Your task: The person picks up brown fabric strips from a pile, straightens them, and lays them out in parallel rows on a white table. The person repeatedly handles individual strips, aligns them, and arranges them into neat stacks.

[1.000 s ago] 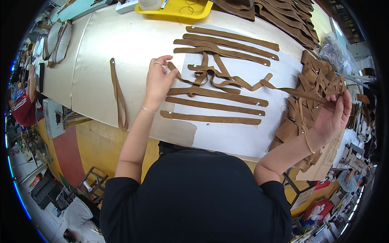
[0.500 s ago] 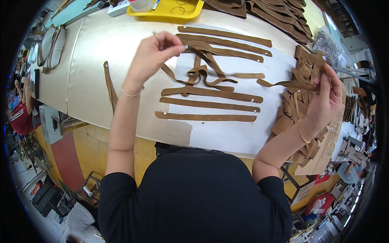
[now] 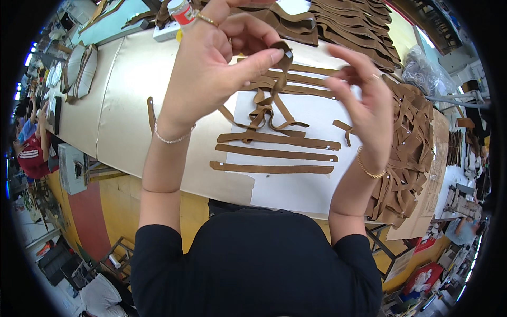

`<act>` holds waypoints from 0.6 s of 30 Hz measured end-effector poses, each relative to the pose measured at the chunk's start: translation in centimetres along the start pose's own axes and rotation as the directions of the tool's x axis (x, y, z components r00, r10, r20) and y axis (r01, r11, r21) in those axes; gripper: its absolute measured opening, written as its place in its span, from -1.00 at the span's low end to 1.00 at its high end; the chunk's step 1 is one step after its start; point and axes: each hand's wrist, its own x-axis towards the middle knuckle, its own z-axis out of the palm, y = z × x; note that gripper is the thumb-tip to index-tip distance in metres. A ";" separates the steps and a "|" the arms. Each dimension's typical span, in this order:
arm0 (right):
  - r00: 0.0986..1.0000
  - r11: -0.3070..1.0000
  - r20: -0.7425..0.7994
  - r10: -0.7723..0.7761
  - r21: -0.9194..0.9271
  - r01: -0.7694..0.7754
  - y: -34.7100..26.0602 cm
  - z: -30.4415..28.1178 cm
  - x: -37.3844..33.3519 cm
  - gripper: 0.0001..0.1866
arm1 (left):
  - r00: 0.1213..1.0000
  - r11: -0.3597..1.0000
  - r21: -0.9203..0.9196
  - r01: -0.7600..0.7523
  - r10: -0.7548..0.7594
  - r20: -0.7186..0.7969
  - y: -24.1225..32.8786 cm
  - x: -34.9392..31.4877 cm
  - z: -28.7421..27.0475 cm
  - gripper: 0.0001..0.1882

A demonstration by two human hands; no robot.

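My left hand (image 3: 216, 68) is raised above the table, its thumb and forefinger pinching the end of a brown strap (image 3: 284, 74). A small pale mark shows on that end, and the strap hangs down in a twist toward a tangle of brown straps (image 3: 260, 117). My right hand (image 3: 367, 100) faces it from the right, fingers curled and blurred, thumb and forefinger apart at the tips. Beside its palm shows a short piece of brown strap (image 3: 343, 126); whether the hand holds it is hidden. Below, several straight brown straps (image 3: 274, 153) lie in rows on white paper (image 3: 296, 193).
A heap of brown straps (image 3: 406, 148) covers the right side on brown cardboard (image 3: 428, 211). Stacked brown pieces (image 3: 354, 31) and a clear plastic bag (image 3: 425, 68) lie at the back right. A white bottle (image 3: 181, 11) stands behind my left hand. A single strap (image 3: 151, 113) lies left.
My left hand has risen, lifting the strap end off the table. My right hand has moved left from the heap toward it. The view has shifted slightly.
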 end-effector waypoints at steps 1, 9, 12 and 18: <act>0.994 0.994 0.036 -0.103 0.042 0.102 -0.7 1.1 1.0 -0.54 | 0.999 1.000 0.002 -0.013 0.013 0.029 0.1 0.2 0.2 -0.33; 0.998 0.945 -0.025 -0.049 0.324 0.054 -4.8 3.6 2.2 -0.90 | 0.996 0.982 -0.187 0.015 0.003 0.094 -2.1 -1.8 2.1 -0.53; 0.981 0.972 -0.181 -0.062 0.214 0.101 -4.1 1.2 0.8 -0.88 | 0.920 0.948 -0.090 0.307 -0.271 0.283 -3.0 -3.4 0.9 -0.73; 0.908 0.871 -0.191 0.373 0.409 -0.272 3.1 -2.4 -6.6 -0.88 | 0.737 0.753 -0.034 0.657 -0.631 0.243 -6.7 -9.2 -3.9 -0.78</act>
